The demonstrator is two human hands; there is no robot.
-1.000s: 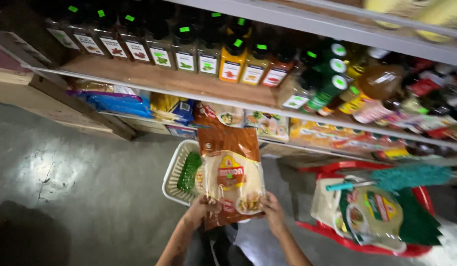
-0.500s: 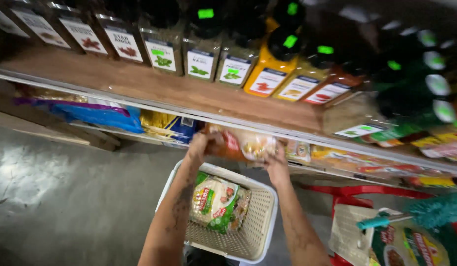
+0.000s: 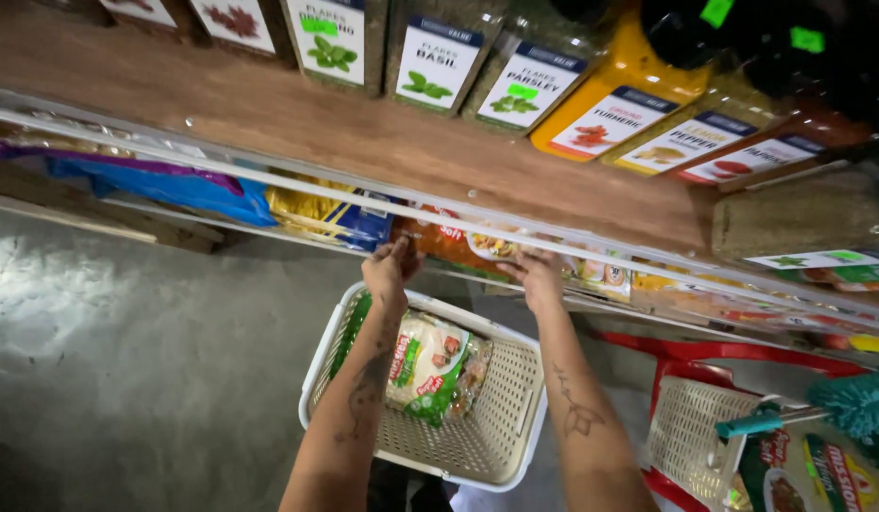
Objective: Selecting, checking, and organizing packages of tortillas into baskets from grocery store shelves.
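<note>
Fingers of left hand [image 3: 390, 268] and right hand [image 3: 536, 277] curled on orange packet [image 3: 446, 243] at lower shelf [image 3: 269, 180] edge; grip itself unclear. Below forearms, cream basket [image 3: 515, 417] holds tortilla pack [image 3: 428, 368]. Spice jars [image 3: 438, 59] above, blue bag [image 3: 164, 185] left.

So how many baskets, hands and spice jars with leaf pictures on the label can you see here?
Baskets: 2, white basket and cream basket
Hands: 2, left hand and right hand
Leaf-label spice jars: 4
Total: 8
</note>
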